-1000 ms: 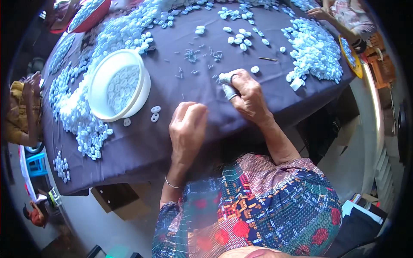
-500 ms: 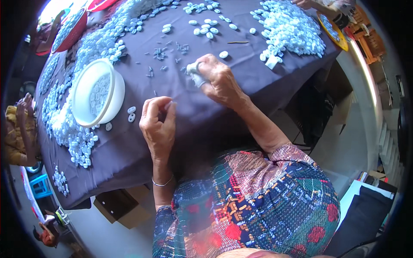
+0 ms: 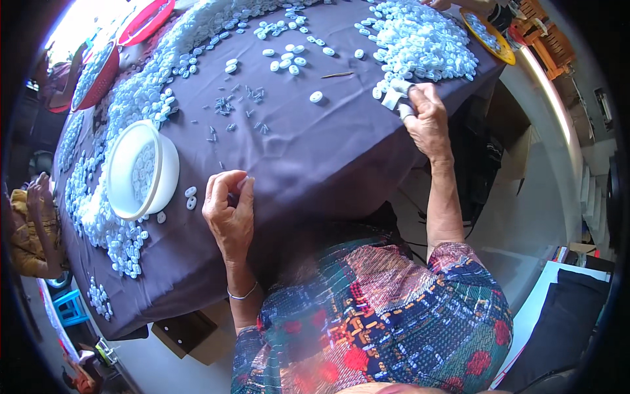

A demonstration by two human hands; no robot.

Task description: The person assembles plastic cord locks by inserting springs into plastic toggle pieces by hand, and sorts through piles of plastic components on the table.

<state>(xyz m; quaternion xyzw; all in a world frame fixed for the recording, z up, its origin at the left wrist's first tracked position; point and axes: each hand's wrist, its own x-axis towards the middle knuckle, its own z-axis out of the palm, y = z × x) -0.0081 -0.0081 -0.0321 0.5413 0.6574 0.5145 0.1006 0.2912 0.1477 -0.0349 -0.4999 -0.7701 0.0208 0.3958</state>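
Observation:
My left hand point(image 3: 226, 215) is closed above the near part of the dark cloth, thumb and forefinger pinching a small pale piece point(image 3: 245, 182), mostly hidden by the fingertips. Farther right, my right hand point(image 3: 430, 121) reaches the near corner of a big heap of pale oval two-holed pieces point(image 3: 423, 43). Its thumb and forefinger wear white wraps and close from either side on a small white squarish piece point(image 3: 392, 100). Between the hands' far sides lie small dark pins point(image 3: 225, 105) in loose clusters, a single oval piece point(image 3: 316, 97) and a thin brown stick point(image 3: 338, 75).
A white tub point(image 3: 169, 174) holding oval pieces stands left, among a long spread of similar pieces point(image 3: 125, 243). Red baskets point(image 3: 98, 82) sit at the far left and a yellow tray point(image 3: 502, 49) at the far right. Other people's hands point(image 3: 41, 190) show at the table's edges.
My right hand has moved from beside the pins, rightward to the white squarish piece at the heap's corner. My left hand keeps its pinch. The view has shifted slightly.

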